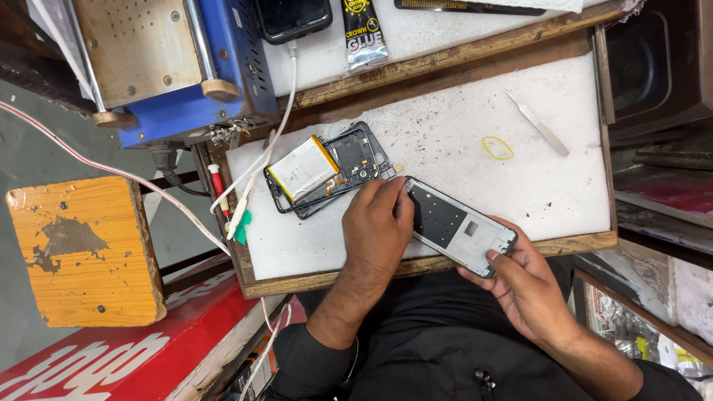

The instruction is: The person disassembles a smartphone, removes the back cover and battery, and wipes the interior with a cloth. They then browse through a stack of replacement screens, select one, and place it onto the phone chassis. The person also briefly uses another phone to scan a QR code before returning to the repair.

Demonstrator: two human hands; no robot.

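My left hand (379, 226) rests on the near end of a grey phone frame (454, 225), fingers curled over its upper edge. My right hand (520, 278) grips the frame's lower right corner from below, thumb on its face. The frame lies tilted at the front of a white work pad (460, 141). Just behind my left hand sits an opened phone body (327, 169) with a silver battery edged in yellow lifted on top.
Metal tweezers (538, 123) and a yellow rubber band (497, 148) lie on the pad's right half. A blue machine (171, 67), a dark phone on a white cable (291, 16) and a glue tube (364, 33) stand behind. An orange stool (82, 252) sits left.
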